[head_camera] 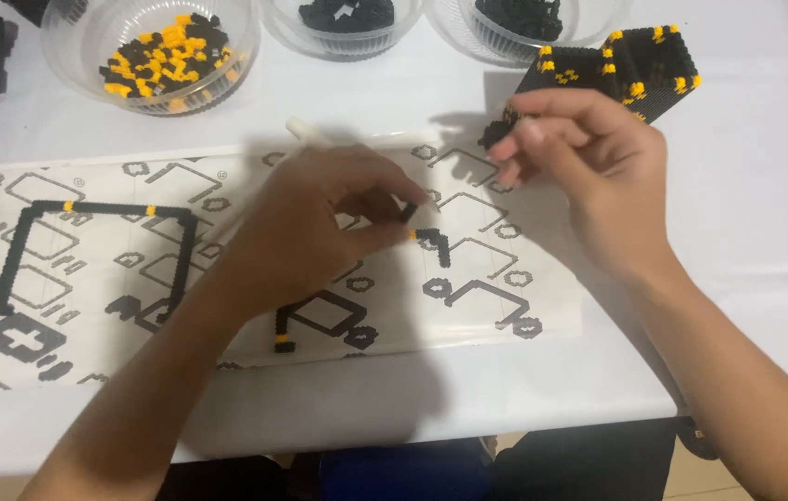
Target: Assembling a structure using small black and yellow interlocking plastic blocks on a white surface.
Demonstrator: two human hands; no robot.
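My left hand [324, 227] hovers over a patterned template sheet [60, 269] and pinches a small black bead [410, 212] between thumb and forefinger; a white pen-like stick [306, 132] juts out behind it. My right hand [589, 172] is raised to the right, fingers curled around a few small black beads [494, 134]. Rows of black and yellow beads form a square outline [97, 210] on the sheet's left, a short row of black beads [435, 243] lies just under my left fingertips, and another outline [287, 325] sits below my left palm.
A black and yellow beaded box [640, 65] stands behind my right hand. Three clear bowls line the back: one with black and yellow beads [166, 51], two with black beads [347, 19] [524, 19]. The white table's front edge [468, 413] is close.
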